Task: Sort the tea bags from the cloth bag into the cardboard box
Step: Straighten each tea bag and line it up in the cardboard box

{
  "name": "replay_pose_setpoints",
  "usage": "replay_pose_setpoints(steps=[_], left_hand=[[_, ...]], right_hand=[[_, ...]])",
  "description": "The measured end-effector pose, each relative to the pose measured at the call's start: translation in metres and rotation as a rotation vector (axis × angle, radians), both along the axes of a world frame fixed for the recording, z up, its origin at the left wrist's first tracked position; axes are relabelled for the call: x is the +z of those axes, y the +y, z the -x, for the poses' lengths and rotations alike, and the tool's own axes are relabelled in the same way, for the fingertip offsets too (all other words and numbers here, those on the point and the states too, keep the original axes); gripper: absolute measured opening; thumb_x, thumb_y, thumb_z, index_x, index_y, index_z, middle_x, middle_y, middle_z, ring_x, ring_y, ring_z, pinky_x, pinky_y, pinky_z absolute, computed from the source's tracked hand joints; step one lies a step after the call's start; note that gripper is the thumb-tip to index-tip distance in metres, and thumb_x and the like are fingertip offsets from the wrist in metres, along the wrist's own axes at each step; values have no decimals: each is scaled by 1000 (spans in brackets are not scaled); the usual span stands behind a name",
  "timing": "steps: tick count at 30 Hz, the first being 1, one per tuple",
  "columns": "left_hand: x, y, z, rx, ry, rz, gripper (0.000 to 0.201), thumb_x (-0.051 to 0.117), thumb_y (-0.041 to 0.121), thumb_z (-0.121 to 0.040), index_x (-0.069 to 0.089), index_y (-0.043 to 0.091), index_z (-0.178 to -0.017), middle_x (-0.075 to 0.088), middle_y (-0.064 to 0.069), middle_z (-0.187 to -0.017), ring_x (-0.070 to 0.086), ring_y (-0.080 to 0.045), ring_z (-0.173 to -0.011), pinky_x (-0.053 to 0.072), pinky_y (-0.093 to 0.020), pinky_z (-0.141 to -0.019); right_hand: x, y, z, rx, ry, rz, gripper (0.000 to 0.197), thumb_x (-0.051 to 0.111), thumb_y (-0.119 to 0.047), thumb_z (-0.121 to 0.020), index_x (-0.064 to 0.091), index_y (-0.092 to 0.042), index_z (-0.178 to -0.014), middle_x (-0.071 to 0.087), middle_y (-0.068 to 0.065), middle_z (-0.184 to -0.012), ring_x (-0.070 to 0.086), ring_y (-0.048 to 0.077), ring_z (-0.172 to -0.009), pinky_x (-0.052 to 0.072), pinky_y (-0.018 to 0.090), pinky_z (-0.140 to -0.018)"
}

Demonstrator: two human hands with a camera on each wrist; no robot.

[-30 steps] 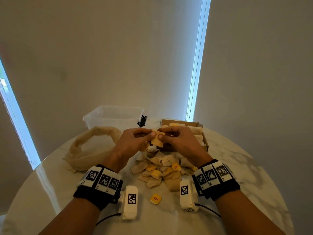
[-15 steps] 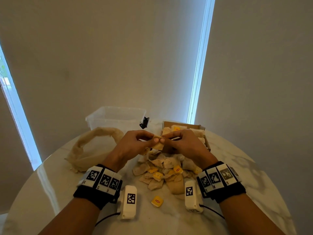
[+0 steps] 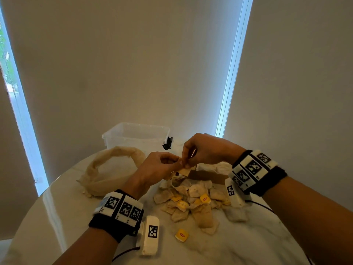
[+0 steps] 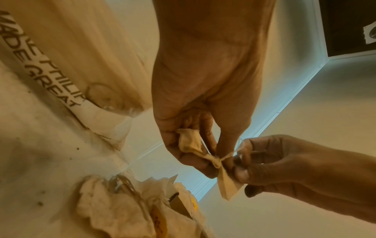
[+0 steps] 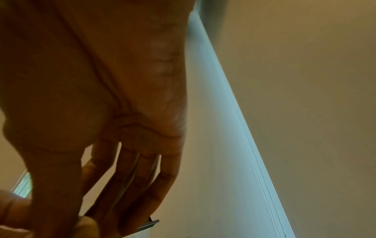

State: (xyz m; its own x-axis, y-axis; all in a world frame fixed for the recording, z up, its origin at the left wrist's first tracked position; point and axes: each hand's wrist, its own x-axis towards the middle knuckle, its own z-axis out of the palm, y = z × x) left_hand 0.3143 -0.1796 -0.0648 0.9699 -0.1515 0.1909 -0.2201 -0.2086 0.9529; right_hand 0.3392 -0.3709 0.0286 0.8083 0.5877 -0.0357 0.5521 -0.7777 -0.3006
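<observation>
One crumpled beige paper tea bag (image 4: 190, 143) was pinched by both the left hand (image 3: 158, 169) and the right hand (image 3: 206, 150), a few bags apparently lay in the brown cardboard box (image 3: 206, 175), and a heap of tea bags (image 3: 193, 201) remained unsorted.

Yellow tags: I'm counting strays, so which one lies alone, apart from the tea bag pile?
The yellow tag nearest the person, on bare table between the wrists. The other tags sit among the heaped tea bags.

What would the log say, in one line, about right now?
left hand: pinches crumpled beige paper tea bag | right hand: pinches same bag's other end | brown cardboard box: behind, bag not yet in
</observation>
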Motion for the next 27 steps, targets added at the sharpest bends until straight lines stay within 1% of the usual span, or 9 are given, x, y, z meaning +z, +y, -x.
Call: replay_pose_setpoints(steps=[3,6,7,8,10,12,19,25,27], left_hand=[[0,1,-1,25,17,55,26,80,31,-92,75,19,-114,81,6,-91,78,-9,-81,57,-15,-62],[-1,2,-1,47,26,118,23,75,24,-97,74,13,-118,82,0,-98,80,-15,-86,59,-17,-66],[-2,2,-1,47,32,142,21,74,22,-98,75,11,-117,82,-1,-98,80,-16,-87,59,-17,-67],[-2,2,-1,47,38,161,20,74,20,-99,75,11,-116,82,-2,-97,80,-16,-87,59,-17,-67],[-3,2,-1,51,46,176,20,74,19,-98,75,11,-117,82,-1,-98,80,-16,-88,60,-18,-69],[-4,3,-1,55,55,183,20,74,19,-98,75,12,-117,82,0,-98,80,-15,-90,60,-18,-71],[-7,6,-4,64,59,199,18,73,17,-99,76,12,-116,82,0,-97,79,-13,-89,58,-16,-70],[-8,7,-6,76,62,208,19,74,17,-98,75,13,-117,82,0,-97,79,-13,-90,60,-17,-72],[-9,7,-6,77,57,202,19,74,17,-98,76,13,-117,82,0,-97,79,-13,-91,60,-17,-73]], right_hand=[[13,2,-11,-47,-26,30,16,84,-16,-89,82,-21,-104,77,-10,-100,68,6,-94,49,21,-82],[22,-4,-29,-124,-107,17,24,82,-14,-90,81,-19,-114,75,-11,-102,66,3,-89,44,14,-73],[21,-6,-35,-143,-128,25,25,81,-14,-91,81,-19,-115,75,-10,-104,65,2,-88,45,14,-74],[18,-7,-40,-153,-132,48,25,81,-14,-92,80,-18,-117,76,-7,-107,65,3,-89,48,16,-78],[6,-6,-48,-153,-104,118,25,80,-13,-93,80,-15,-118,78,-3,-112,67,8,-95,52,23,-92],[-8,-4,-55,-141,-67,189,25,81,-13,-92,80,-13,-117,78,-2,-112,67,10,-97,53,26,-97],[-33,-2,-79,-139,-25,230,28,86,-26,-88,82,-16,-114,80,-3,-108,71,14,-99,55,32,-101],[-48,-1,-88,-149,-34,214,19,87,-24,-87,84,-17,-104,80,-4,-99,73,14,-96,60,36,-98],[-52,-2,-88,-152,-52,212,17,88,-23,-86,84,-17,-101,79,-5,-96,73,15,-94,61,35,-95]])
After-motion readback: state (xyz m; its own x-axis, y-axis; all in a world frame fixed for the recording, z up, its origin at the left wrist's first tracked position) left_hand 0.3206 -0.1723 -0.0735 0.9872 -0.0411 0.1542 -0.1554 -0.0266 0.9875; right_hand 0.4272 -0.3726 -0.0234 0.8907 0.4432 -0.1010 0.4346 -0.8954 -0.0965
